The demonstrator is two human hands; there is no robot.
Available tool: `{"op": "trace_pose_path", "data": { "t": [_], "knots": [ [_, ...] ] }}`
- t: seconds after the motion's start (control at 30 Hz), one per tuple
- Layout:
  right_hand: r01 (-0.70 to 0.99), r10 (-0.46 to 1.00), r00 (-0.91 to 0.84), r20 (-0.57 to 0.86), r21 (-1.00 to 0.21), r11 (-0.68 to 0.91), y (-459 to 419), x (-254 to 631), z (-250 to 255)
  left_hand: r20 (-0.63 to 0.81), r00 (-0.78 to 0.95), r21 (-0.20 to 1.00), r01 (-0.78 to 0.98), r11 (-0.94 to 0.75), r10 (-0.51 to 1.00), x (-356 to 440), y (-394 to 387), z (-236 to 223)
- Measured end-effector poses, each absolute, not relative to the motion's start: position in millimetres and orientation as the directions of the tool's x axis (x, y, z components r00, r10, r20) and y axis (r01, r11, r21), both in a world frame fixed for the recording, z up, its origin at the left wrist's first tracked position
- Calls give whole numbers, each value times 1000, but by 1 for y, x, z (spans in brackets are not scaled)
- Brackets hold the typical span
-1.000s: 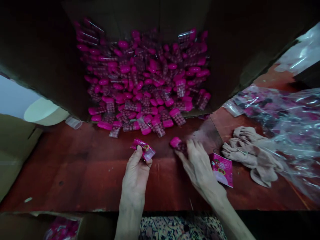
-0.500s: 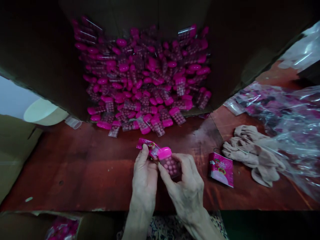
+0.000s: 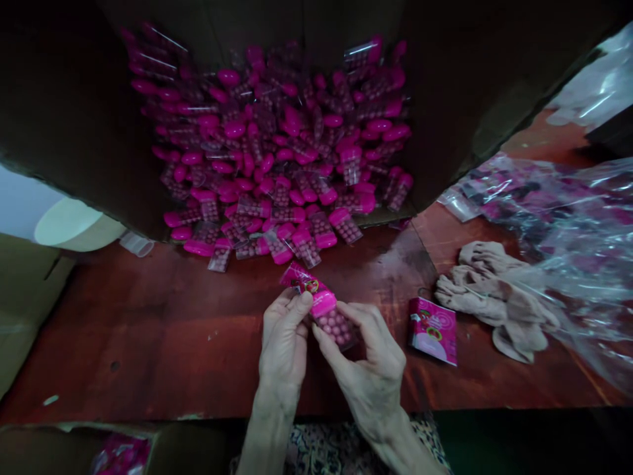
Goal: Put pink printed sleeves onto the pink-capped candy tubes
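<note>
Pink-capped clear tube (image 3: 335,323) gripped by R hand (image 3: 368,363); pink printed sachet (image 3: 301,280) pinched by L hand (image 3: 283,343), text illegible. Pink card (image 3: 432,331) on wood table (image 3: 148,343), loose tubes (image 3: 277,152) heaped beyond.

Pink-capped clear tube (image 3: 335,323) of pink balls, tilted, w/ pink sachet (image 3: 301,280).

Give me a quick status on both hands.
Left hand pinching printed pink card against pink-capped clear pack. Right hand gripping that pack. Heap of similar packs beyond the hands.
</note>
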State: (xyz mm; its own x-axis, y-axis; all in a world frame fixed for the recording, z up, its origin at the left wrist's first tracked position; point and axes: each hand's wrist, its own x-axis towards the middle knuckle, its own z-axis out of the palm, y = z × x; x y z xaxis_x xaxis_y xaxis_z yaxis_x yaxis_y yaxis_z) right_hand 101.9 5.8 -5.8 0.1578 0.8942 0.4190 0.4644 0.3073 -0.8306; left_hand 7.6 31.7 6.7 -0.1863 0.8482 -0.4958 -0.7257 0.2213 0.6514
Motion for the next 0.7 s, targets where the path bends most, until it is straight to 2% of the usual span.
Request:
{"op": "trace_pose_path", "data": {
  "t": [0.1,0.2,0.27,0.47,0.57,0.63,0.7],
  "knots": [
    [194,953,229,198,-969,155,3,100,-8,-471,-114,655,-709,261,875,5,32,7],
    [-12,968,250,29,-999,33,2,97,-9,-442,-126,655,-722,223,888,6,32,10],
    [-34,970,243,22,-999,31,2,96,-11,-456,-151,652,-727,215,877,8,32,11],
    [136,945,236,227,-971,199,0,100,-13,-460,-89,674,-683,283,883,8,29,15],
    [-16,970,226,89,-995,95,3,102,-8,-445,-98,661,-706,253,890,8,28,15],
    [-166,982,175,-78,-985,-49,5,103,-3,-443,-124,652,-724,224,888,8,27,14],
    [-224,975,67,-211,-956,-192,6,104,0,-452,-119,646,-727,232,884,8,27,13]
  ]
}}
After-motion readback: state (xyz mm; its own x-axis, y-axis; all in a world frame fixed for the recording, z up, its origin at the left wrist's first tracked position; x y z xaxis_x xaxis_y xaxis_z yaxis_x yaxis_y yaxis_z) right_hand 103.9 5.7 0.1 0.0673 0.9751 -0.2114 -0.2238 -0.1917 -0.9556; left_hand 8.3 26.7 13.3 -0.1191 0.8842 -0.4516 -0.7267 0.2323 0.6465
